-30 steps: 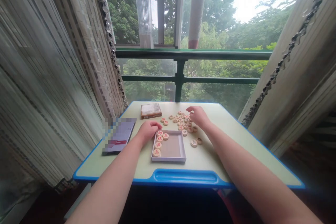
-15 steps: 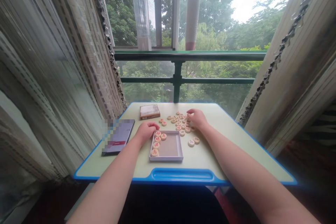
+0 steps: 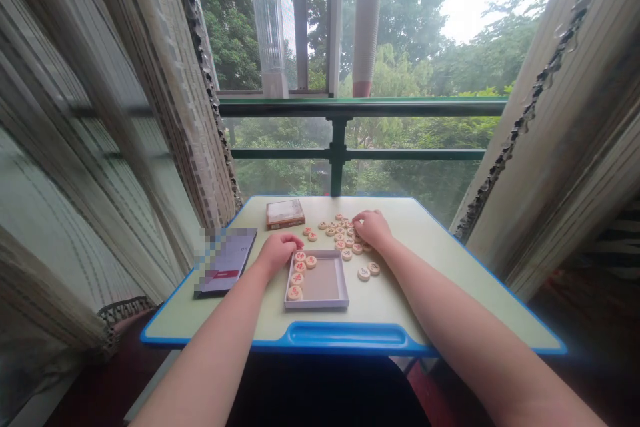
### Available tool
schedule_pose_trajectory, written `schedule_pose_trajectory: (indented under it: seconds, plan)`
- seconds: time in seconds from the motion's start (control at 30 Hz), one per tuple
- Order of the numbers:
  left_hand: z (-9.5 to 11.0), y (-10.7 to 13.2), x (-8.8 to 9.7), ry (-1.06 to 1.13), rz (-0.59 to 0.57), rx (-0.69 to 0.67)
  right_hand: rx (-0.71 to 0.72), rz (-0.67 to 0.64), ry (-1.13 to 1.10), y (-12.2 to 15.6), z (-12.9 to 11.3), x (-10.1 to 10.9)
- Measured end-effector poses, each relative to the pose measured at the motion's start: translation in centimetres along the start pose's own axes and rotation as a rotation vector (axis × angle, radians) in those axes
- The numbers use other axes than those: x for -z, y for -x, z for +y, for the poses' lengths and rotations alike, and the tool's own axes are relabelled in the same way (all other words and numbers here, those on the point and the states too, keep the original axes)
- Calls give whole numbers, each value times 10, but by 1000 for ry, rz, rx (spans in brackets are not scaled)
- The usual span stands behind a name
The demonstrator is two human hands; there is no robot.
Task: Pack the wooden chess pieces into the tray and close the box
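An open shallow box (image 3: 345, 280) stands near the table's front, with several red-marked xiangqi pieces (image 3: 298, 278) in a column along its left side and one more beside the column. My left hand (image 3: 280, 251) rests at the box's far left corner, its bent fingers closed against the edge. Beyond the box, to the right, lie many loose xiangqi pieces (image 3: 340, 230). Over the right part of that pile is my right hand (image 3: 374, 227), fingers drawn together and pointing down among the pieces. Whatever is under those fingertips is hidden.
A small brown-edged box (image 3: 285, 213) lies at the back left. Left of my left arm is a dark, partly blurred booklet (image 3: 230, 263). Two pieces (image 3: 369, 271) lie apart, right of the open box. The table (image 3: 450, 293) has a raised blue edge.
My right hand has shifted slightly left over the pile, and its fingers have come closer together and lower. My left hand and the open box have stayed in place.
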State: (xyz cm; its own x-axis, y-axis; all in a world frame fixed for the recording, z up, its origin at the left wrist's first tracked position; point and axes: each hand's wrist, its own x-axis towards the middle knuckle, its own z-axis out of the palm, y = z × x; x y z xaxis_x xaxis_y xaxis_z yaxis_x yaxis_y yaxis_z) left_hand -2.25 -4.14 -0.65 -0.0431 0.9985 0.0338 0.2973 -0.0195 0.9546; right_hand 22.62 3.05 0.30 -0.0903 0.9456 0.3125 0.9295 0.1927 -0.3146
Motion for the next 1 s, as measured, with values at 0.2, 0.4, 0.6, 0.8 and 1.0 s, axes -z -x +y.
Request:
schedule_pose_trajectory:
  seconds: [0.2,0.4,0.6,0.8,1.0]
  plan:
    - [-4,-3,2,102,-5,44,-40,2,0,-2,1,1]
    - [-2,-2,3,82,9,49,-49,-38,-10,-1,1,3]
    - [2,0,1,84,11,64,-2,-54,-16,1,-6,6]
    - [4,2,1,71,12,61,-42,-22,-149,2,-12,8]
    - [3,-1,1,76,9,41,-5,-80,-591,15,-40,27]
